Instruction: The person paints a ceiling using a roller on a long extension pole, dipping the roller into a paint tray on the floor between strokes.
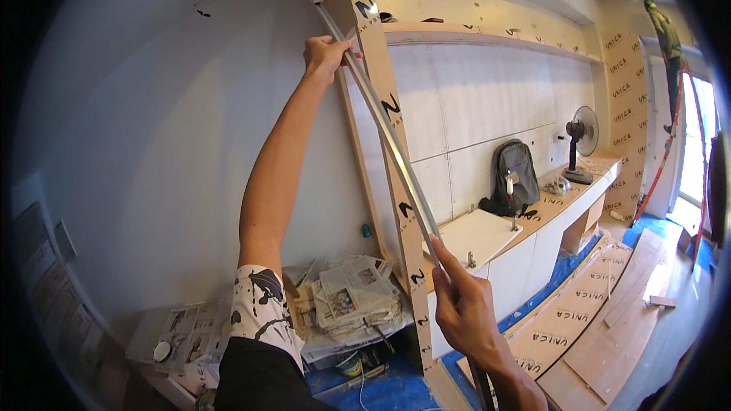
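Against the upright wooden panel at the end of the counter, a long thin metal strip runs along the panel's front edge from high up to below the frame. Left hand, arm raised, closed around the strip near its upper part, fingers curled over it and pressing it to the panel edge. Right hand low down, fingers wrapped loosely on the strip's lower stretch, forefinger laid straight up along the metal; the strip passes on downward behind the wrist. Strip bows slightly between the two hands. Panel carries black printed marks at intervals down its face. Left of the panel, a plain pale wall; at its foot a stack of newspapers on plastic sheeting. Flat cardboard sheets with repeated dark lettering lie on the floor to the right, over blue floor covering; the same lettered cardboard covers the far wall. On the counter: a grey backpack leaning on the tiled back wall, and a black fan further along. Far right, another person stands on a red ladder by the doorway. At far left, grey rectangular labels or cartons, blurred; cannot tell which.
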### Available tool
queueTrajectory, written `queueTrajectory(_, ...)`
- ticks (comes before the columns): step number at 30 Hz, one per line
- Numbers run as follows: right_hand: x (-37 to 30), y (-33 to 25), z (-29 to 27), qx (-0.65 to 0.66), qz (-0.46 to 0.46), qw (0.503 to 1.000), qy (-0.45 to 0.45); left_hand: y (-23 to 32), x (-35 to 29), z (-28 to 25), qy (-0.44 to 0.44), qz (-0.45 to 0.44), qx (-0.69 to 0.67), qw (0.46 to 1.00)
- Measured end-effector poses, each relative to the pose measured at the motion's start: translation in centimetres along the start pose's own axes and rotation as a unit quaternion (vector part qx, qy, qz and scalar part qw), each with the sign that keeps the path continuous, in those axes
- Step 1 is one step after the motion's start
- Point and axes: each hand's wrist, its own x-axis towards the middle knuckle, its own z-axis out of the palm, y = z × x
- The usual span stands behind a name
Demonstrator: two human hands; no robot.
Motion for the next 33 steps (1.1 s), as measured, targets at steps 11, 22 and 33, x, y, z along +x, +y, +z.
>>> queueTrajectory(11, 6.5, 2.8, 3.0, -0.034, 0.030, 0.999, -0.003, -6.1, 4.9, -0.8, 0.020, 0.001, 0.005, 1.000)
queueTrajectory(22, -6.6, -1.7, -3.1, -0.024, 0.025, 0.999, 0.036, 6.2, -6.2, 2.0, -0.012, 0.059, 0.032, 0.998)
queueTrajectory(33, -21.9, -10.9, -10.5, -0.029, 0.041, 0.998, 0.042, 20.9, -19.6, 4.2, -0.033, 0.062, -0.018, 0.997)
